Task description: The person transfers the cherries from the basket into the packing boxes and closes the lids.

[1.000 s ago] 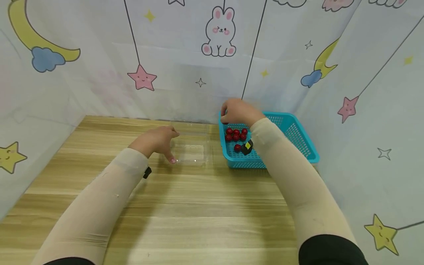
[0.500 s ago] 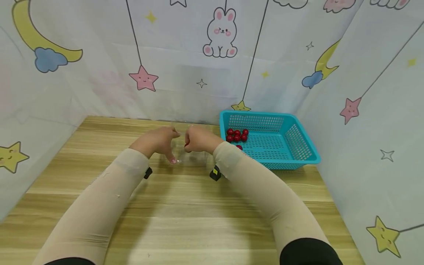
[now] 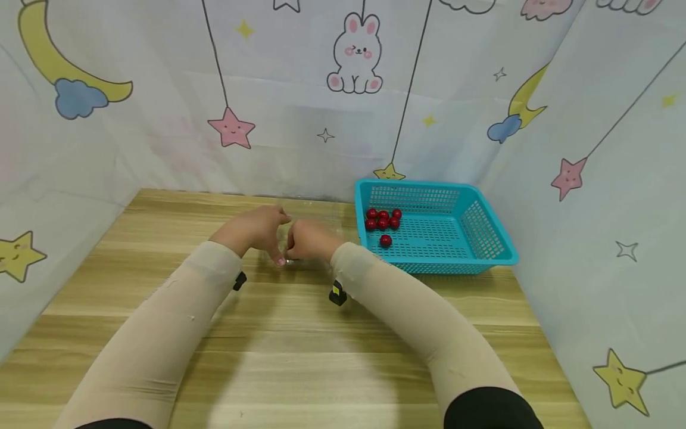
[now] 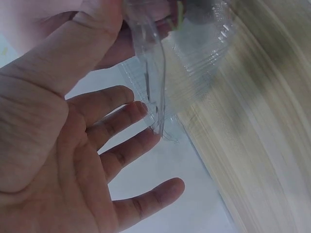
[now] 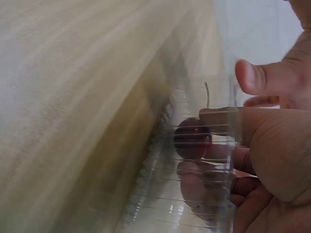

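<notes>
A clear plastic box (image 3: 313, 207) stands on the wooden table near its back edge. My right hand (image 3: 313, 240) reaches into it, its fingers curled round a dark red cherry (image 5: 193, 138) with a short green stem. Through the ribbed clear wall, the right wrist view shows the cherry at the fingertips. At the box's left side is my left hand (image 3: 254, 229), thumb toward the front and fingers toward the back. In the left wrist view its relaxed, spread fingers (image 4: 131, 155) lie against the box's thin rim (image 4: 156, 92).
Just right of the box sits a blue perforated basket (image 3: 423, 185). Several red cherries (image 3: 383, 223) cluster at its left end, and a single cherry (image 3: 385, 241) lies nearer the front. A white patterned curtain (image 3: 300, 161) hangs right behind the table.
My right hand has moved left from over the basket to the clear box with a cherry, then dipped lower and further left inside it. My left hand has stayed at the box's side.
</notes>
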`<state>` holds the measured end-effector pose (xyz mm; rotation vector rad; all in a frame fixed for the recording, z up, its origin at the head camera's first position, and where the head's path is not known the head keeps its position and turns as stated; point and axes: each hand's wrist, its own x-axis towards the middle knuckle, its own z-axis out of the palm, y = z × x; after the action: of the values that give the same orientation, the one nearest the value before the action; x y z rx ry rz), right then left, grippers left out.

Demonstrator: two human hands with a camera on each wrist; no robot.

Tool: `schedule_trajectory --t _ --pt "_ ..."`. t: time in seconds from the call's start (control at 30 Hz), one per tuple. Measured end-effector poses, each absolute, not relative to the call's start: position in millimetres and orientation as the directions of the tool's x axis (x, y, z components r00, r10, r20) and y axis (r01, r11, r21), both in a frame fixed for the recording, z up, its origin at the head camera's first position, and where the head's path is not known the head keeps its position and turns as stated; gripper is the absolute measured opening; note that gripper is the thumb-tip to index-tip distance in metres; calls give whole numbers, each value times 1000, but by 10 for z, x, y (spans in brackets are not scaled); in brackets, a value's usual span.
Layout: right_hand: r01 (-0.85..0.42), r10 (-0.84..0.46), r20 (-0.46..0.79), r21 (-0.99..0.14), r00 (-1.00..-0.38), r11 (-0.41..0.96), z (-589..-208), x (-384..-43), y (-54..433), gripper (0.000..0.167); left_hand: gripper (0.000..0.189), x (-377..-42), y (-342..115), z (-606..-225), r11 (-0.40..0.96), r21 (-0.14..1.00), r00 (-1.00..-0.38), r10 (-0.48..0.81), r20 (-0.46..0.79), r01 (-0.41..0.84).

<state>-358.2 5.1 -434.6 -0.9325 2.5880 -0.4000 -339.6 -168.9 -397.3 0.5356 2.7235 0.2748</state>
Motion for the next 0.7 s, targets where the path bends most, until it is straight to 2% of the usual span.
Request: schedule_trajectory --t 0.23,0.43,0.53,0.7 --pt "-513 -648 -287 -424 -706 746 -4273 -3572 77 40 116 -3391 -1674 -3975 913 244 -869 391 -304 326" --pt "-519 -609 -255 -343 -751 783 -3930 -3497 286 28 117 -3386 -1656 -3966 921 237 -865 376 -332 309" --pt "-510 -584 -245 -304 -774 805 -3708 -3477 467 34 117 -3383 -1655 -3962 922 246 -867 369 -335 298" --pt "-416 -501 -242 -327 -831 849 -3423 -3629 871 38 116 -3362 -1666 -3963 920 260 -873 369 -320 293"
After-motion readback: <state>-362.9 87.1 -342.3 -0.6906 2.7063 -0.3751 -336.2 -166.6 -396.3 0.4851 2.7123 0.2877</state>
